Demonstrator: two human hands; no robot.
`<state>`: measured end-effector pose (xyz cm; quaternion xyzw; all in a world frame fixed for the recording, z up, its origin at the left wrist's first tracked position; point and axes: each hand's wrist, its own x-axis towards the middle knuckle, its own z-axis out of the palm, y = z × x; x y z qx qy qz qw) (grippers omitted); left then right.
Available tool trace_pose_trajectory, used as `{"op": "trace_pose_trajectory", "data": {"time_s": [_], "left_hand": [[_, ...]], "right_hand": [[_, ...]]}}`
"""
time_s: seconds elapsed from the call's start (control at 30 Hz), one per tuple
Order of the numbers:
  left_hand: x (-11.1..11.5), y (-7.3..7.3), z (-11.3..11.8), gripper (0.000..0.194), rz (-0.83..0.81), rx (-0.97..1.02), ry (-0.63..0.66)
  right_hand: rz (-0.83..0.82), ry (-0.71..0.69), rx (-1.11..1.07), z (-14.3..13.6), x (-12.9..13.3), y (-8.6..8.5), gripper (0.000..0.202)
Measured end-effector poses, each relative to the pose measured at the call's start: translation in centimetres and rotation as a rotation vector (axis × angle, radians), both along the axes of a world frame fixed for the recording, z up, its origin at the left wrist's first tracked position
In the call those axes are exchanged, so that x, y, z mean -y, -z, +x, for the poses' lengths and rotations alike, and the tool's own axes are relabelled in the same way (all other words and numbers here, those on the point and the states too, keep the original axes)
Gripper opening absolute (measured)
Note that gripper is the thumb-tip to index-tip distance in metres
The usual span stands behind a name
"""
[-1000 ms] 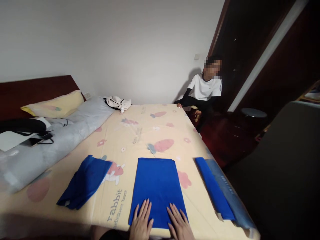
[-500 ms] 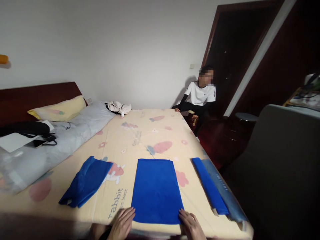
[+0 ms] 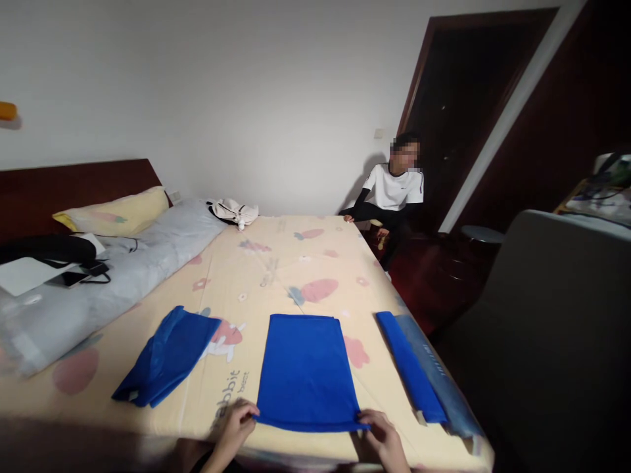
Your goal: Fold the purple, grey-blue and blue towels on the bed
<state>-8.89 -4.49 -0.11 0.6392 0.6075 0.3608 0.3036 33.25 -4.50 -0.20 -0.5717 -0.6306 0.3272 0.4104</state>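
Note:
A blue cloth (image 3: 306, 371), folded into a rectangle, lies on the bed in front of me. My left hand (image 3: 239, 424) pinches its near left corner, and my right hand (image 3: 382, 433) pinches the near right corner. The near edge of the cloth is raised a little between the two hands. To the left lies a second, crumpled blue cloth (image 3: 170, 358). On the right, a narrow folded blue cloth (image 3: 411, 371) rests beside a grey-blue folded cloth (image 3: 438, 374) with lettering, along the bed's edge.
The bed (image 3: 276, 269) has a patterned cream sheet. A grey quilt (image 3: 128, 276), a yellow pillow (image 3: 118, 213), a phone (image 3: 75, 278) and a pale bag (image 3: 235, 211) lie at the left and back. A person (image 3: 394, 190) sits by the far corner. A dark grey panel (image 3: 552, 341) stands right.
Both hands have gone from lying flat at the cloth's sides to pinching its near corners. The near edge has lifted slightly and moved away from me.

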Motion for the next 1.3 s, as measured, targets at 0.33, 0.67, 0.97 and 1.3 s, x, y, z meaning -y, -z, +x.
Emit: {"op": "trace_pose_trajectory", "data": {"time_s": [0.33,0.67,0.97,1.3], "left_hand": [[-3.4,1.0,0.6,0.041,0.003,-0.044,-0.151],[-2.0,0.7,3.7,0.032,0.172,-0.509,-0.223],[-1.8,-2.3,3.8,0.037,0.184,-0.786,-0.05],[-3.2,1.6,12.6,0.038,0.292,-0.802,-0.102]], "right_hand": [[-0.088,0.066,-0.144,-2.4,-3.2,-3.2,0.038],[0.288,0.197,0.52,-2.3,-2.5,3.1,0.025],[0.443,0.083,0.759,-2.2,-2.2,2.6,0.036],[0.376,0.117,0.731,-12.4,-2.5,0.3,0.016]]}}
